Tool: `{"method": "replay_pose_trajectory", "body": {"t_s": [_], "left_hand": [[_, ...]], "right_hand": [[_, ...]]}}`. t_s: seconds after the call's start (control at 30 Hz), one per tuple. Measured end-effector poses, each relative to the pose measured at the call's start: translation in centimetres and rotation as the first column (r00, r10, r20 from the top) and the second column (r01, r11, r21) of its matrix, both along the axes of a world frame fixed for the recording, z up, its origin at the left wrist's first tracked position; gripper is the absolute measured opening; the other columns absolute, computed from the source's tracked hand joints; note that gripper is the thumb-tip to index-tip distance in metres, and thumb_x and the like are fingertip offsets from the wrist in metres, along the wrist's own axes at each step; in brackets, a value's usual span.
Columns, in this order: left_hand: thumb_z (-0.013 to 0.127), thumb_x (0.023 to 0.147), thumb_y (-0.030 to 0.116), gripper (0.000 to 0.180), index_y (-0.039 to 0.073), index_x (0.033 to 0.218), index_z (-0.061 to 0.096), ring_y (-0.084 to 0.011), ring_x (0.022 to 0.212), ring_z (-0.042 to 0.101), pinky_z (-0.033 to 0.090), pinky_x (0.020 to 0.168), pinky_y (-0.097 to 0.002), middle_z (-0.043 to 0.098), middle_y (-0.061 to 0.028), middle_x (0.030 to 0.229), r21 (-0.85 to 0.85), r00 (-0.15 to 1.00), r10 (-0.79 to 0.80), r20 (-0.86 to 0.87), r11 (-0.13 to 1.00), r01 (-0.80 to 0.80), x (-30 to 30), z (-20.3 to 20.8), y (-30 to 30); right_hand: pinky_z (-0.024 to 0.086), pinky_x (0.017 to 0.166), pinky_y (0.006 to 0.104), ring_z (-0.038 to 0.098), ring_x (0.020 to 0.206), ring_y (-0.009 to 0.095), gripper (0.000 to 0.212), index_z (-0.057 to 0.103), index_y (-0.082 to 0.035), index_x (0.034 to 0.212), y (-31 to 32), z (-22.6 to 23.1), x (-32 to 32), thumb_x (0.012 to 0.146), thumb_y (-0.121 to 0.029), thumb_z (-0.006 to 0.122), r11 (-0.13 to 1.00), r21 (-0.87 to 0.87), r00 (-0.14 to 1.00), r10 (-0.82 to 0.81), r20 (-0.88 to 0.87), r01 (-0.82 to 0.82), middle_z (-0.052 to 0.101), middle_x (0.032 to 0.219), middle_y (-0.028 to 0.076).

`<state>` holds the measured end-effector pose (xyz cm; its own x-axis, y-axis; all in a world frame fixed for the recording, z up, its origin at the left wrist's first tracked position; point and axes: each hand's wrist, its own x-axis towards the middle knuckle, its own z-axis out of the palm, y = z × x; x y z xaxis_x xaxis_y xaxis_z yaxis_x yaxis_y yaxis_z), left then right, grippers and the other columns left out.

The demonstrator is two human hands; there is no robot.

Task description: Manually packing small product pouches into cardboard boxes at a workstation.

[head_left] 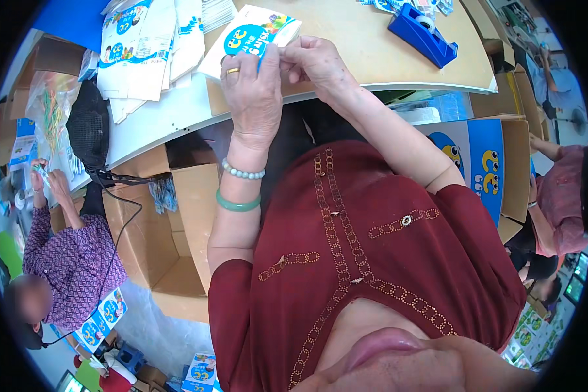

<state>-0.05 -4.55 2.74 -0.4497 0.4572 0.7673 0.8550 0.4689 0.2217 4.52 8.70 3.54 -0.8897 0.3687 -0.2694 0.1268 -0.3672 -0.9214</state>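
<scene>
A small white carton [268, 27] with blue, yellow and fruit printing lies tilted at the near edge of the table. My left hand [251, 88], with a ring on one finger, is closed over its near side. At the carton's near right corner, my right hand [317, 62] has its fingers curled in a pinch on the edge. The fingertips of both hands are partly hidden, close together. To the left of the carton lie flat printed cartons [137, 42] in overlapping stacks.
A blue tape dispenser [424, 34] stands on the table's right. A black mesh-covered object [88, 124] hangs at the left edge with a cable. Open cardboard boxes [176, 251] stand below left, and a printed box [487, 163] at right. Co-workers [78, 261] sit on both sides.
</scene>
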Motion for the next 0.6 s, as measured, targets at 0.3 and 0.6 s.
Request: {"method": "replay_pose_trajectory", "body": {"t_s": [0.3, 0.6], "left_hand": [[0.065, 0.079, 0.007, 0.025, 0.005, 0.104, 0.066, -0.0322, 0.095, 0.050, 0.043, 0.085, -0.0431, 0.057, -0.0123, 0.094, -0.084, 0.992, 0.003, 0.123, 0.996, 0.008, 0.4, 0.5, 0.2], [0.073, 0.076, 0.016, 0.012, 0.008, 0.082, 0.068, -0.0286, 0.083, 0.056, 0.043, 0.080, -0.0406, 0.060, -0.0089, 0.080, 0.066, 0.995, 0.099, 0.029, 0.993, -0.101, 0.2, 0.4, 1.9]], "right_hand": [[0.047, 0.051, 0.0204, 0.058, 0.054, 0.006, 0.011, 0.060, -0.005, 0.083, 1.4, -1.6, 0.4, 0.089, -0.013, 0.064, 0.986, 0.115, 0.984, 0.131, -0.120, -0.117, 0.064, 0.074, 0.003], [0.052, 0.061, 0.0361, 0.062, 0.062, 0.027, 0.010, 0.059, -0.006, 0.085, 3.4, -2.6, 0.2, 0.083, -0.014, 0.064, 0.286, 0.958, 0.998, -0.043, 0.043, -0.029, 0.064, 0.073, 0.011]]}}
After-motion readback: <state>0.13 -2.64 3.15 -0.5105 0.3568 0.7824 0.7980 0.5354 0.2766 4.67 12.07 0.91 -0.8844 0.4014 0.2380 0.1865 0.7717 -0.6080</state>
